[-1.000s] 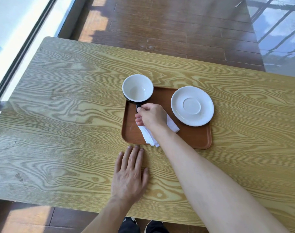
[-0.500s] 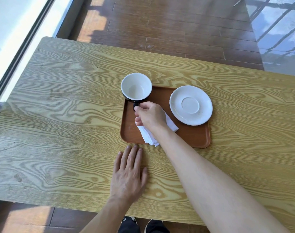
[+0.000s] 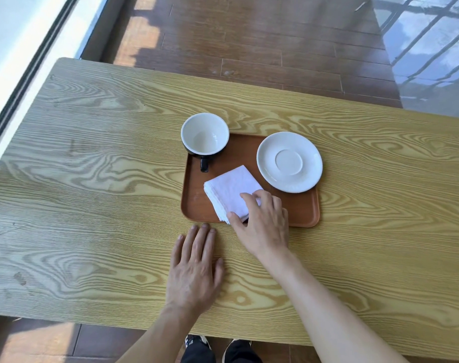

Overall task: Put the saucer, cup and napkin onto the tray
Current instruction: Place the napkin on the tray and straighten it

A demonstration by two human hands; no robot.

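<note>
A brown tray (image 3: 299,209) lies in the middle of the wooden table. In its far left corner stands a black cup (image 3: 204,134) with a white inside, its handle pointing toward me. The white saucer (image 3: 289,161) rests on the tray's far right corner, overhanging the rim. A folded white napkin (image 3: 229,189) lies on the tray between them. My right hand (image 3: 262,224) hovers over the tray's near edge, fingers apart, with fingertips touching the napkin's near corner. My left hand (image 3: 195,268) lies flat on the table just in front of the tray, holding nothing.
The wooden table (image 3: 92,192) spans the view. A window frame (image 3: 26,74) runs along the far left. Dark wood floor (image 3: 249,35) lies beyond the far edge, and my shoes (image 3: 217,348) show below the near edge.
My right hand let go of the cup's handle and drew back toward me, uncovering the napkin. The cup stays in the tray's corner. My left hand has not moved.
</note>
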